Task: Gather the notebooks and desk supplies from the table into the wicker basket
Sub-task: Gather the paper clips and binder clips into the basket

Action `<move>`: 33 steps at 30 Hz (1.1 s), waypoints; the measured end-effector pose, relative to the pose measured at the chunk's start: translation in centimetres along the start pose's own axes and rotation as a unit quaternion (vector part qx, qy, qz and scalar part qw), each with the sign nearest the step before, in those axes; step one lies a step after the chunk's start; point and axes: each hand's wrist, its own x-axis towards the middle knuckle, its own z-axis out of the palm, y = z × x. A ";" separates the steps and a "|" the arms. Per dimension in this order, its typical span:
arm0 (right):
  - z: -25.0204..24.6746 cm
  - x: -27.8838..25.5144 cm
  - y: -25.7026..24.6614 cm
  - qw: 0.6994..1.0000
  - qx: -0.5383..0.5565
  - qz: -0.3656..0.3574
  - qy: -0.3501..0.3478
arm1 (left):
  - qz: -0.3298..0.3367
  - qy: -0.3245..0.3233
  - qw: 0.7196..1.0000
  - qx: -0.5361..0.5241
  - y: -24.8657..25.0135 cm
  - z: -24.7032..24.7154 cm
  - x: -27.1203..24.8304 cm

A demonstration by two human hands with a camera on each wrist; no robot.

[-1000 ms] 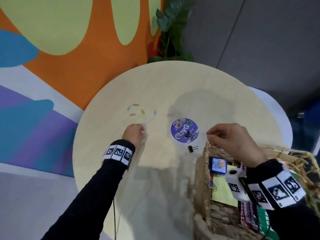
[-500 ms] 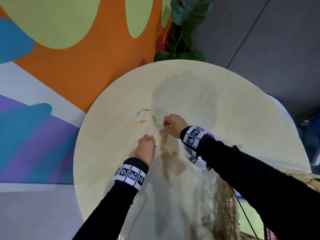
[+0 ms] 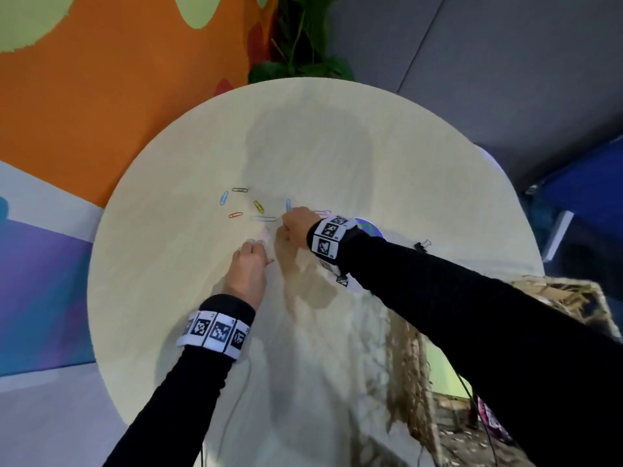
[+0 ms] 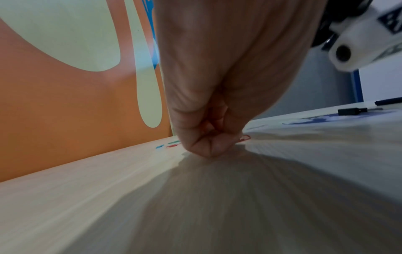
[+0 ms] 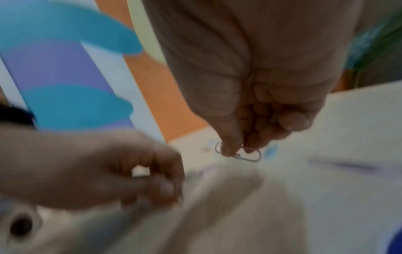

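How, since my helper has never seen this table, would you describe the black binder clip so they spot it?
On the round pale wooden table, look just past the person's black-sleeved right forearm, beyond the wicker basket. The black binder clip lies there alone; unlike the thin coloured wire paper clips left of the arm, it is black and chunky.

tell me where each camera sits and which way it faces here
Head: worn on the head, looking down at the table and paper clips; shows both sleeves, left hand and right hand.
Left wrist: low over the table, looking along the left hand, which pinches a red clip.
Right wrist: looks along the right hand, which pinches a silver clip.
Shared: the right wrist and head views both show the left hand.
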 end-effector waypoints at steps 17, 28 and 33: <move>7.9 -26.6 14.5 0.988 0.119 0.098 0.001 | 0.117 0.020 0.982 -0.147 14.1 -4.9 -6.0; 11.4 -24.9 14.8 0.986 0.072 0.146 0.021 | 0.247 -0.140 0.958 0.034 23.4 -4.2 -12.1; 9.2 -31.4 18.5 0.946 0.197 0.200 0.160 | 0.249 -0.221 0.929 0.160 27.7 0.5 -12.0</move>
